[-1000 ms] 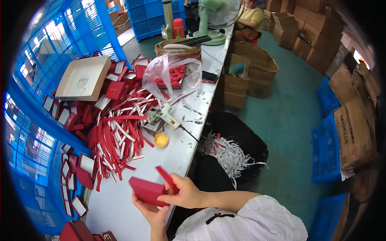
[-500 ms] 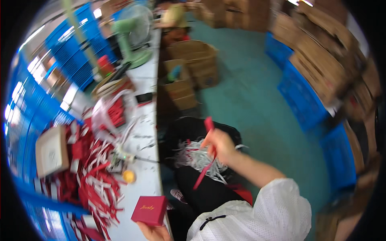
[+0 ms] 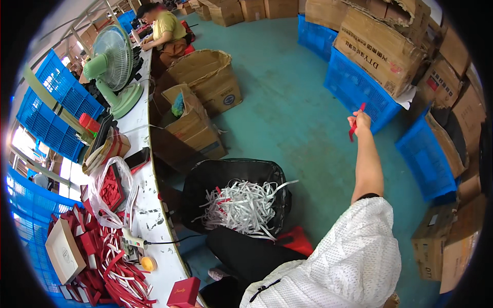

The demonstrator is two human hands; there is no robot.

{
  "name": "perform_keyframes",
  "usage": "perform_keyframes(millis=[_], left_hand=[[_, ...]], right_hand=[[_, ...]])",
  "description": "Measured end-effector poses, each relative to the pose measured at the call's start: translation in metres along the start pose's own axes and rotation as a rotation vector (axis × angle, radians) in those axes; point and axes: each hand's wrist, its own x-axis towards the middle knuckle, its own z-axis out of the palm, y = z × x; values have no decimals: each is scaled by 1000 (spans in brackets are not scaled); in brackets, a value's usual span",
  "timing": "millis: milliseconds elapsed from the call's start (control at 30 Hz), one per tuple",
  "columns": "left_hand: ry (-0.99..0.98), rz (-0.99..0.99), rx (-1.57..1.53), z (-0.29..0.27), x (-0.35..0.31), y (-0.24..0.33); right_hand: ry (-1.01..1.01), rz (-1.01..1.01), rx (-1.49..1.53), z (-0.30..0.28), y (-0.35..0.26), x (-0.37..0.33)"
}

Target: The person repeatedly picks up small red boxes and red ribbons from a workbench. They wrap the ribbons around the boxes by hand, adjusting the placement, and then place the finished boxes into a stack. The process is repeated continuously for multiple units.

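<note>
My right hand (image 3: 362, 121) is stretched far out to the right, above the floor. Its fingers are closed on a red ribbon (image 3: 352, 134), whose ends stick out above and below the fist. At the lower edge, a small dark red box (image 3: 184, 292) with gold lettering on its lid is held by my left hand (image 3: 177, 306), of which only a sliver shows. Left of that box, a heap of red and white ribbons (image 3: 120, 274) lies on the white table (image 3: 154, 220). A small round yellow pot (image 3: 148, 264) stands beside the heap.
A black bin (image 3: 192, 185) of white strips stands by my legs. On the table are a green fan (image 3: 110, 66), a phone (image 3: 137, 158), a plastic bag (image 3: 102, 205) and a cream tray (image 3: 64, 251). Blue crates (image 3: 354, 84) and cartons line the right. A person (image 3: 169, 28) sits far off.
My right hand has swung outward to the right with the ribbon, away from above the bin. The view has turned right, and the box now sits lower in it.
</note>
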Motion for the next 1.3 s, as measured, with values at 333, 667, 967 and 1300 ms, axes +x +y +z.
perform_keyframes(millis=[333,667,967,1300], left_hand=[[-101,-33,-313,-21,39,-14],[-105,95,-457,-37,40,28],[-182,188,-467,-57,24,30],[-122,189,-451,-57,15,38]], right_hand=[[-1500,491,-292,113,67,-314],[-2473,-272,14,79,58,-547],[-2356,-773,-201,71,50,-574],[-2375,-740,-201,68,49,-581]])
